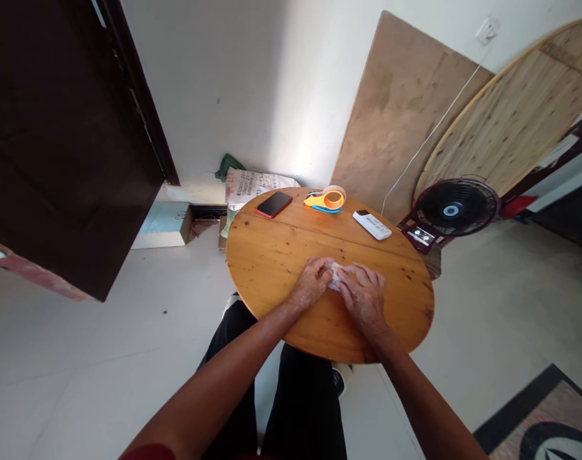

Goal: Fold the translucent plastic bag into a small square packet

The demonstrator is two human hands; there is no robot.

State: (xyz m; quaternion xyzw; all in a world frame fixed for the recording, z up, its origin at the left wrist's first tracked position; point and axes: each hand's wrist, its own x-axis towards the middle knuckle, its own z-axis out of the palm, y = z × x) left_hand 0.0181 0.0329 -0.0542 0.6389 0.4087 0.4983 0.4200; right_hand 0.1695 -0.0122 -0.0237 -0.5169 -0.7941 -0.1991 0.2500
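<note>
Fingers (325,268) of the left hand (312,283) are curled down and pinched against the near-left edge of a small white object (337,275), maybe folded paper or a packet; too little of it shows between the hands to say which. Across from them the right hand (365,292) lies flatter, its fingers spread a little and bent at the tips, pressing on the same white piece from the right side. Both hands touch it and nearly meet over it, so only a sliver shows in the gap.

That white piece lies flat on a round wooden table (271,255), toward the near side of the top and a little right of centre. Both bare forearms reach in from the near edge, over legs in dark trousers (300,409).

Along the far rim of the table, well apart from the hands, sit three things in a row: a phone in a red case (273,204) on the left, an orange and blue tape dispenser (326,200) with a roll of tape in the middle, and a white remote control (372,225) on the right.

Beyond the table a printed sack (252,185) lies on the floor by the wall, a dark door (65,134) stands to the left, and a black fan (456,207) sits to the right below a plywood sheet (400,108) and a round wooden tabletop (515,108) that lean on the wall.
</note>
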